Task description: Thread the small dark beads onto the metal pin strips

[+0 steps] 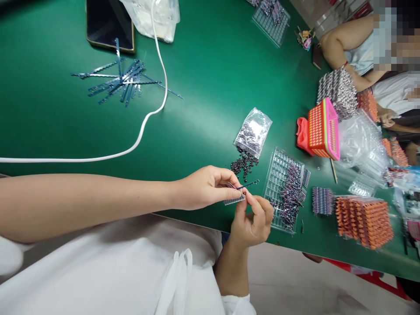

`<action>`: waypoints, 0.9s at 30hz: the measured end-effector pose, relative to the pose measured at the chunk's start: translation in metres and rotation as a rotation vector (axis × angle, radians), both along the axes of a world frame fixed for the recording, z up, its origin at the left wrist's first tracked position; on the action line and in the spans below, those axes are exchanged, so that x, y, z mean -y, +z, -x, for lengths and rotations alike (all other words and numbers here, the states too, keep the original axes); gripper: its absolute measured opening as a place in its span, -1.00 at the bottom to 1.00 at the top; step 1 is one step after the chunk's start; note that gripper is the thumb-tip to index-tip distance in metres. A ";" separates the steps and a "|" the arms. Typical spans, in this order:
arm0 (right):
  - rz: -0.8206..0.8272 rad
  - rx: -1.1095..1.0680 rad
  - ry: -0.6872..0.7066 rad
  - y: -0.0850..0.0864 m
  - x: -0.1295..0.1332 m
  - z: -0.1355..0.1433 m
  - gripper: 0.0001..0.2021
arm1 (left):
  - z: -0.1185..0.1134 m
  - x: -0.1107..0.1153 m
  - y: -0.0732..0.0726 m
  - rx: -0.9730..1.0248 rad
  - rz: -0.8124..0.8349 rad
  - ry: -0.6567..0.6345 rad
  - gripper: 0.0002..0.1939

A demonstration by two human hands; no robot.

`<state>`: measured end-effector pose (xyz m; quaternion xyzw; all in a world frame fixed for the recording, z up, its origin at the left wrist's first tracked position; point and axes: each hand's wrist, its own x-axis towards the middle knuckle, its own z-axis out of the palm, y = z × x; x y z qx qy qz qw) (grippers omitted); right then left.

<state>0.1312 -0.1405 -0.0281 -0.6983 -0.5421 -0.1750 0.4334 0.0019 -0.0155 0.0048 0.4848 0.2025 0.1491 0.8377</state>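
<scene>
My left hand (210,188) is closed, thumb against fingers, on a small grey ridged piece (234,201). A thin dark-blue notched strip (251,184) sticks out past its fingertips. The fingertips of my right hand (252,218) are pinched together against that piece; what they grip is too small to make out. Just beyond the hands, small dark beads (243,164) lie spilled from a clear plastic bag (254,131). Right of them a clear compartment tray (273,179) carries a heap of thin purplish-dark pieces (291,192).
Several loose blue strips (124,83) lie by a phone (110,26) and a white cable (144,122). To the right are an orange-pink basket (323,129), stacked orange pieces (364,221) and a small dark stack (323,201). Other people (357,57) sit at the far right.
</scene>
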 end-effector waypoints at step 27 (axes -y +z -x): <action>-0.034 -0.672 0.147 0.003 -0.002 0.000 -0.98 | -0.004 0.001 -0.006 -0.058 -0.019 0.069 -0.88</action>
